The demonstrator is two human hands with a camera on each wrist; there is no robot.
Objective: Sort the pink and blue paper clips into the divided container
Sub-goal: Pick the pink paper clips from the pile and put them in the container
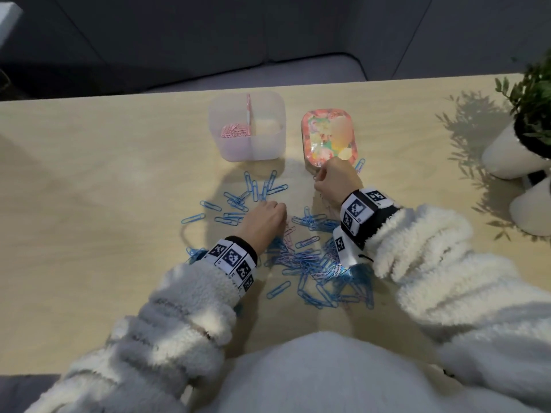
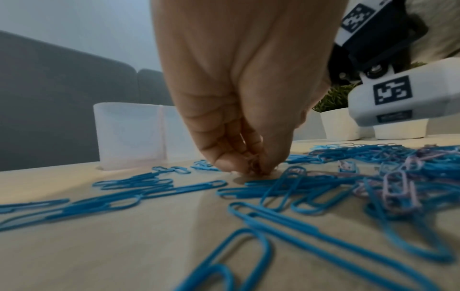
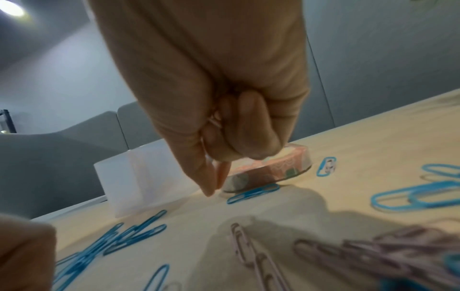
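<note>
The translucent divided container point(image 1: 269, 144) stands at the table's far middle, with pink clips point(image 1: 235, 131) in its left compartment. Blue clips point(image 1: 253, 190) lie scattered in front of it. A mixed pile of blue and pink clips point(image 1: 310, 263) lies between my wrists. My left hand point(image 1: 278, 208) is curled, fingertips down on the table, and pinches a pink clip point(image 2: 252, 166). My right hand point(image 1: 320, 181) hovers by the floral tin and holds pink clips point(image 3: 214, 122) under curled fingers, with its thumb and forefinger point(image 3: 211, 187) pointing down together.
A floral tin point(image 1: 329, 135) sits right of the container, with a blue clip point(image 1: 360, 166) beside it. Two white plant pots point(image 1: 511, 158) stand at the right edge. A grey sofa point(image 1: 268, 40) lies beyond the table's far edge.
</note>
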